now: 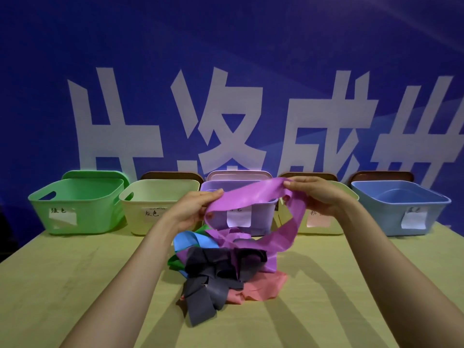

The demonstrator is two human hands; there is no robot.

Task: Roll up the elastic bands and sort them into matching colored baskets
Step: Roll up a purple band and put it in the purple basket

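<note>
**Snag risk on lift**

Left hand (198, 209) and right hand (316, 197) each pinch the purple band (246, 199), held up before the purple basket (263, 219). Its tail trails into the pile (221, 270). Lifting likely drags tangled bands along.

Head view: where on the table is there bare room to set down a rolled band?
Bare yellow-green tablecloth lies left of the tangled pile of coloured elastic bands, before the green plastic basket, and right of it, before the blue plastic basket. Crowded: the centre pile and the basket row behind.
</note>
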